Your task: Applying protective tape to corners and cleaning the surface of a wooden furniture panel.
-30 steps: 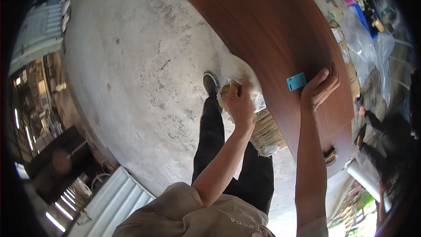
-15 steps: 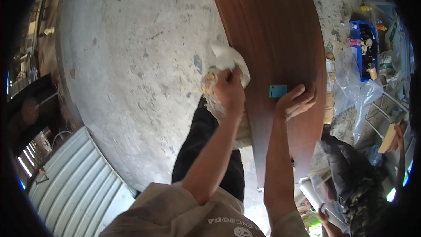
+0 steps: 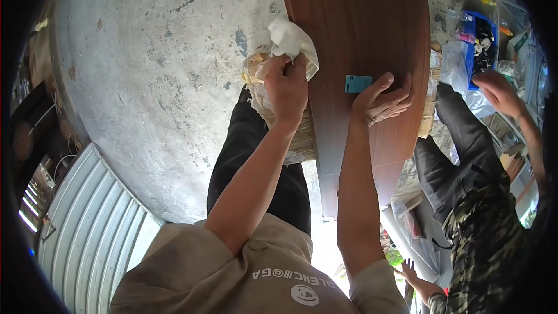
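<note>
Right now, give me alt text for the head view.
The left hand pinches a white cloth at the edge of a brown panel; the right hand is over the panel beside a teal card. A co-worker is at right.

Smooth wood-grained board [image 3: 360, 29]; matt sheet [image 3: 288, 36], perhaps cloth; rough concrete floor [image 3: 157, 81].

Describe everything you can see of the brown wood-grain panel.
The brown wood-grain panel is long and smooth, lying flat, with a faint crosswise line toward its near end. A teal rectangular label lies on it beside the right hand, which appears to rest on its surface. Its far end leaves the picture.
</note>
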The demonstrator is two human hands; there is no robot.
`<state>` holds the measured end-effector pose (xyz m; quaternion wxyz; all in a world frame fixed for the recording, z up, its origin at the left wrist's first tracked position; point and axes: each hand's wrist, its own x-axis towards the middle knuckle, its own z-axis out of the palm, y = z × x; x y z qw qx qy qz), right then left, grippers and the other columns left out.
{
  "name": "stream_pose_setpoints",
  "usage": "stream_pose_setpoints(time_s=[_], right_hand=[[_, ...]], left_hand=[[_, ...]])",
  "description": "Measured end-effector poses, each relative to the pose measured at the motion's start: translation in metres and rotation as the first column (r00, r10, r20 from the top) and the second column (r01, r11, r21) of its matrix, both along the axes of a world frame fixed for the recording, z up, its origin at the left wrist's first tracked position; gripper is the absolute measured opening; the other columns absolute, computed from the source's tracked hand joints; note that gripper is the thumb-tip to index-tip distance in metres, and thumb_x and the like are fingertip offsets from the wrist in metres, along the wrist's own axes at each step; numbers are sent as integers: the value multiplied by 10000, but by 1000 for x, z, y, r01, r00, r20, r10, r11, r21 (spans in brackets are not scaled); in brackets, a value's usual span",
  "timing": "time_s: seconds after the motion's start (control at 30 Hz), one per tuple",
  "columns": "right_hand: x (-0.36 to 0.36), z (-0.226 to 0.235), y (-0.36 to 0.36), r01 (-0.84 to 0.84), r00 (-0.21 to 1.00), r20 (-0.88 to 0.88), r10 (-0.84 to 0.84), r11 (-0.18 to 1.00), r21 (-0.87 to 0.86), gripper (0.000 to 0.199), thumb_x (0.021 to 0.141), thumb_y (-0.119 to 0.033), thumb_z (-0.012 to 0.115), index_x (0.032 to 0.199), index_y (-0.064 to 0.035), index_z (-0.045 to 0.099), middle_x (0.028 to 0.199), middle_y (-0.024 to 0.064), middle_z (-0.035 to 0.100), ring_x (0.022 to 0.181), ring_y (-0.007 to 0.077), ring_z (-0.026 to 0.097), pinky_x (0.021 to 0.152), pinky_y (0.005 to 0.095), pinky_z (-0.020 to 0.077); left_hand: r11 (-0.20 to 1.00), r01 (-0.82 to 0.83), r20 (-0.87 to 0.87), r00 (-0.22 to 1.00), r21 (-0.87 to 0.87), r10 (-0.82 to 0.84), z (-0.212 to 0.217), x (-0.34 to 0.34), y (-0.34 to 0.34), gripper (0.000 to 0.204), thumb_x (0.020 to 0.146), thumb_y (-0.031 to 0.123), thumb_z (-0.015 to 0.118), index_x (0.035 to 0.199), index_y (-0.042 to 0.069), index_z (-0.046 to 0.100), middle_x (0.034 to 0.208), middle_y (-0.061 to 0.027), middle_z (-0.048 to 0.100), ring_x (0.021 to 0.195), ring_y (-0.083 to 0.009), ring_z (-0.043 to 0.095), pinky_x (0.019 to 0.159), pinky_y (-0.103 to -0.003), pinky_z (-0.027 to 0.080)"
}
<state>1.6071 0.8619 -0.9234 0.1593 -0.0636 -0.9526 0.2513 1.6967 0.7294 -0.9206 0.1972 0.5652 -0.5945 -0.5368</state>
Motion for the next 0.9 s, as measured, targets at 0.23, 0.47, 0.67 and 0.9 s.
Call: stream_pose_setpoints(time_s=[0.23,0.47,0.67,0.9], right_hand=[[1,1,-2,-10,1000,-19,10,1000,4,746,1010,-678,399,1410,-65,546,1391,190,509,1326,383,448,1100,551,323],[3,0,-2,-1,1000,7,1,1000,-13,716,1006,-672,421,1411,-97,558,1428,177,483,1329,380,448,1107,554,323],[3,-3,3,14,1000,-5,-14,1000,22,708,998,-668,444,1413,-106,560,1432,173,484,1330,375,448,1108,553,322],[3,-1,4,23,1000,2,-23,1000,8,717,978,-698,462,1388,-122,584,1430,159,488,1321,363,451,1102,542,331]], left_hand=[[959,140,112,987,-248,-116,12,-48,-51,309,909,246,730,948,-43,629,946,-220,635,852,-393,635,780,-487,496],[935,332,98,942,-123,-321,14,15,-28,282,860,159,728,761,-34,548,769,-198,577,747,-379,593,702,-455,467],[865,439,146,898,-243,-414,28,13,-26,237,875,128,722,767,-22,573,772,-197,598,723,-389,596,674,-486,472],[675,608,311,794,-417,-523,31,0,-34,118,927,102,670,919,14,592,875,-227,676,791,-439,670,694,-532,533]])
